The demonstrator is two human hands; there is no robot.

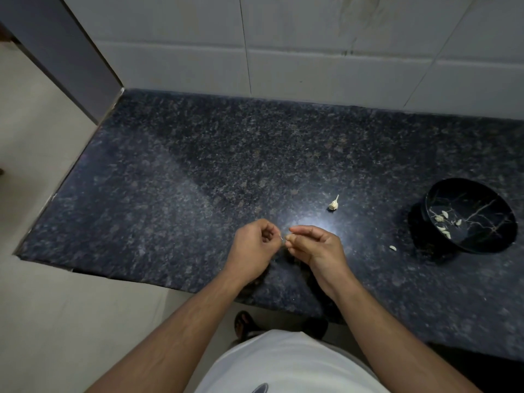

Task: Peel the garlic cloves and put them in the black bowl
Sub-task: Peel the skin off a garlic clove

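Right now, head view: your right hand [313,245] pinches small pale garlic clove [289,237] over granite counter [175,177]; your left hand [255,245] pinches thin wisp of skin [280,237] beside it. Peeled cloves [443,224] lie in black bowl [482,245] at right; one loose clove [392,247] just beside bowl. Garlic stem remnant [333,204] beyond hands. Clove mostly hidden by fingertips; peeled or not, cannot tell.

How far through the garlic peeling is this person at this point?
Done: several peeled cloves lie in the black bowl. In hand: the right hand pinches a clove while the left hand pulls at its skin. Left: one loose clove lies on the counter beside the bowl, and the garlic stump looks nearly stripped.
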